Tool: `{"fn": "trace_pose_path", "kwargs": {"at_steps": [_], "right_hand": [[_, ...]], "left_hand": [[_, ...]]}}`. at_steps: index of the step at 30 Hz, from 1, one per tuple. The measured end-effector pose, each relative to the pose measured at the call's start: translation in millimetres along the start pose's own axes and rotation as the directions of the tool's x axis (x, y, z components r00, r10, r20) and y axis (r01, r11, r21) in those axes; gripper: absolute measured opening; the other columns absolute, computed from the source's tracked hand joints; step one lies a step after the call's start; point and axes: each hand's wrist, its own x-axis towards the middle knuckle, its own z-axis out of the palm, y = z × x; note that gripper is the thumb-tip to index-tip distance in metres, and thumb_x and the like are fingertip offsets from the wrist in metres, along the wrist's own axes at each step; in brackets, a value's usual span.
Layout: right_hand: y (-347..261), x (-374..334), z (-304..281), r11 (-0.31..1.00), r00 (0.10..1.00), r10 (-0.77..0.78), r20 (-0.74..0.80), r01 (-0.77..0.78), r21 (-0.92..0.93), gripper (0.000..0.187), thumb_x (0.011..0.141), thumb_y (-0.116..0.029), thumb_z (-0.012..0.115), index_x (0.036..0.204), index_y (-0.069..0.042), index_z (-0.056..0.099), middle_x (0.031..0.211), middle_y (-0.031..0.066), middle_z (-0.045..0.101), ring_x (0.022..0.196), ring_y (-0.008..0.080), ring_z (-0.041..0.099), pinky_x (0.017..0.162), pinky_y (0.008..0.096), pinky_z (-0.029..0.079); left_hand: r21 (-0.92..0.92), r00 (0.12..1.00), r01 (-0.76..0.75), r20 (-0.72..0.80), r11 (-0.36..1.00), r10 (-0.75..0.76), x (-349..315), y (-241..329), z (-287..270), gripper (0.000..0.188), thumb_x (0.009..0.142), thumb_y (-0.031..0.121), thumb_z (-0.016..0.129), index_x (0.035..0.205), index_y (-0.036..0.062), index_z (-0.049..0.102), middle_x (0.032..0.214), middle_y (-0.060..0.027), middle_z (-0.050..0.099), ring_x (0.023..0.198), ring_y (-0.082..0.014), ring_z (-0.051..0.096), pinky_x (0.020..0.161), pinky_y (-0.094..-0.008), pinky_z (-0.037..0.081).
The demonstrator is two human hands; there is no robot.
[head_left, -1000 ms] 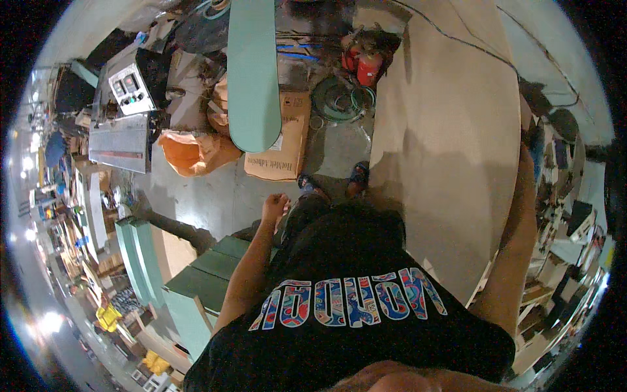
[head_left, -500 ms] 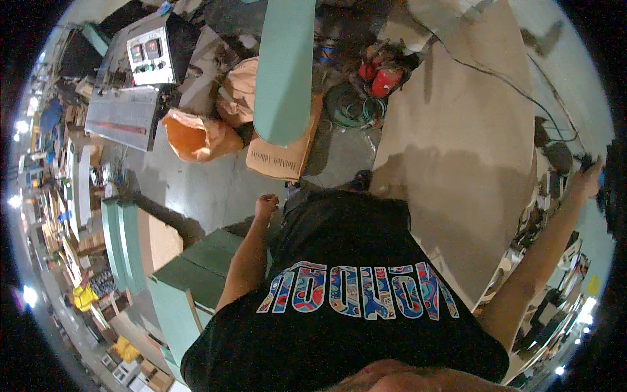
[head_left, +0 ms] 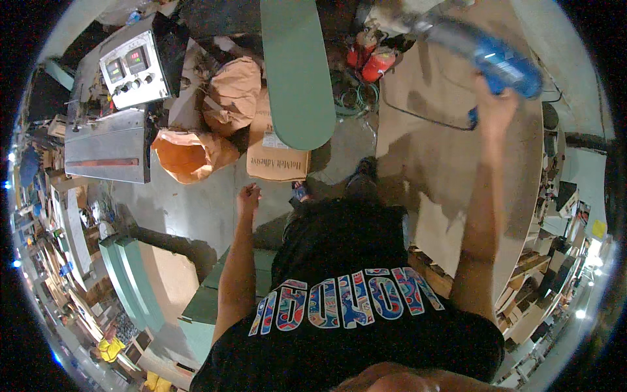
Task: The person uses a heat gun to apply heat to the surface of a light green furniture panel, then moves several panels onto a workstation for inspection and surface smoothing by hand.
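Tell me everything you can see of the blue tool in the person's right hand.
The blue tool is a long, chunky power tool with a bright blue plastic-looking body and a paler, motion-blurred front end towards the upper left. It is held raised, lying slantwise above a large brown board. The right hand grips it from below near its rear end. A dark cord loops beneath it across the board.

— Where is the right hand (head_left: 496,108)?
— Raised far and to the right, arm stretched nearly straight, fingers wrapped tight in a grip.
— And the left hand (head_left: 248,196)?
— Hanging low at the person's left side, arm extended downward, fingers loosely curled, holding nothing, well apart from the right.
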Motion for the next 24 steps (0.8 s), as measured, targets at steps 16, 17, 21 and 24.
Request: {"fn": "trace_pose_path", "kwargs": {"at_steps": [16,17,21,24], "right_hand": [[259.0,-171.9,124.6,0.857,0.823,0.261,0.505,-0.439,0.271,0.046,0.082,-0.003,0.086,0.123,-0.004,0.064,0.119,0.0081,0.07,0.109,0.0208,0.067,0.099,0.0376,0.053],[271.8,-179.8,132.8,0.749,0.806,0.323,0.496,-0.538,0.387,0.048,0.082,-0.002,0.086,0.125,-0.004,0.063,0.121,0.0083,0.069,0.111,0.021,0.066,0.1,0.038,0.053],[285.1,-157.6,148.9,0.585,0.685,0.415,0.599,-0.705,0.402,0.051,0.081,-0.001,0.085,0.127,-0.004,0.062,0.122,0.0079,0.069,0.111,0.0217,0.065,0.101,0.0382,0.053],[265.3,-138.4,151.5,0.823,0.763,0.281,0.581,-0.504,0.263,0.049,0.082,-0.004,0.085,0.126,-0.004,0.063,0.12,0.0079,0.07,0.11,0.0218,0.066,0.1,0.0383,0.053]], "left_hand": [[0.282,0.906,-0.217,-0.298,0.935,0.3,2.2,224.4,101.1,0.038,0.109,0.025,0.056,0.134,-0.0031,0.06,0.125,-0.0159,0.069,0.113,-0.0227,0.066,0.1,-0.0354,0.051],[0.357,0.882,-0.271,-0.279,0.894,0.379,10.4,236.7,109.0,0.038,0.109,0.025,0.056,0.134,-0.0042,0.059,0.127,-0.0164,0.068,0.115,-0.0238,0.065,0.103,-0.0362,0.05],[0.496,0.804,-0.38,-0.24,0.781,0.544,47.9,263.2,127.8,0.041,0.11,0.028,0.055,0.135,-0.0033,0.058,0.134,-0.0168,0.063,0.125,-0.0246,0.059,0.108,-0.0364,0.045],[0.402,0.809,-0.305,-0.368,0.863,0.458,51.5,310.2,155.2,0.043,0.111,0.03,0.052,0.14,-0.0013,0.058,0.136,-0.0157,0.062,0.128,-0.0251,0.056,0.112,-0.0362,0.041]]}}
